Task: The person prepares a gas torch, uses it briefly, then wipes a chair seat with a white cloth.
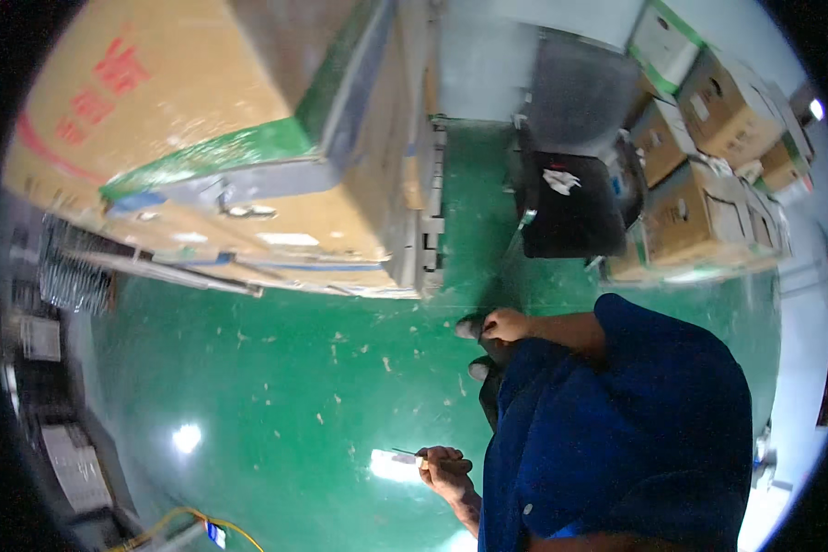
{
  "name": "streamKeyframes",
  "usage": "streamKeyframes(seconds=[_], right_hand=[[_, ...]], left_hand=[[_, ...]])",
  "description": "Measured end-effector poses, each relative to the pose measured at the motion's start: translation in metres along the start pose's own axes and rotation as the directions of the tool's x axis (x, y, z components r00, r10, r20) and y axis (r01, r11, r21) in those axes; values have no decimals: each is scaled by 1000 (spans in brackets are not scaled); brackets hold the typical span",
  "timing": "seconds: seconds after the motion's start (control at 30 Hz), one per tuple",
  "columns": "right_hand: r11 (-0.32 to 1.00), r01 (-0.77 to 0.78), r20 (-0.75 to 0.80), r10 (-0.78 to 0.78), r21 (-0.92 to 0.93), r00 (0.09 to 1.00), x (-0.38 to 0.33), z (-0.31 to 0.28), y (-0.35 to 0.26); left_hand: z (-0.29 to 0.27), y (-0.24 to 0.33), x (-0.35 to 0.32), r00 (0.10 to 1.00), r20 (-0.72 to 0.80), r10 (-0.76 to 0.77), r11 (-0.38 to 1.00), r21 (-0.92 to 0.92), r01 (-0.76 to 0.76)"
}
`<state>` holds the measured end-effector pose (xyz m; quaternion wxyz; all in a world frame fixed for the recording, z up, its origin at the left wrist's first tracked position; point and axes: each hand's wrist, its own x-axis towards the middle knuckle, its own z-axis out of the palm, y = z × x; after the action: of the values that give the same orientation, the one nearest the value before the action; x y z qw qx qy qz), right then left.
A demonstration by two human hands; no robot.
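Note:
My left hand (446, 471), low in the view, is closed round a slim tool (422, 460) with a pale handle end and a thin dark shaft that points left. Its exact kind is too small to tell. Higher up, my right hand (508, 326) hangs beside my dark trousers with curled fingers. Whatever it may hold is hidden. Below it show my dark shoes (474, 327) on the green floor (340, 396). My blue shirt (616, 432) fills the lower right.
Large cardboard cartons (184, 101) with green tape are stacked at the upper left. A black chair (575, 207) holds a crumpled white piece (561, 181). More cartons (699, 216) stand by the wall at right. A yellow cable (179, 511) lies at the lower left.

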<state>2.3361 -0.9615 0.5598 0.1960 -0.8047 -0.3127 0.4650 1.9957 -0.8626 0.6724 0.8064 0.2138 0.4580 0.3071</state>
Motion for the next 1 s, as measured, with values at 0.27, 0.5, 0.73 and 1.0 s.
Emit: streamKeyframes(seconds=[0.27,0.5,0.73,1.0], right_hand=[[783,-451,-282,591,428,756,-57,-44,133],[592,-221,-349,693,775,631,-57,-100,200],[625,-144,-496,720,768,485,-40,-167,315],[685,70,-672,682,725,290,40,-311,457]], left_hand=[[35,-19,51,952,180,-246,964,152,220],[78,-54,58,950,167,-264,952,202,229],[156,-117,65,906,117,-406,864,372,339],[255,-247,66,975,-52,-215,818,537,209]])
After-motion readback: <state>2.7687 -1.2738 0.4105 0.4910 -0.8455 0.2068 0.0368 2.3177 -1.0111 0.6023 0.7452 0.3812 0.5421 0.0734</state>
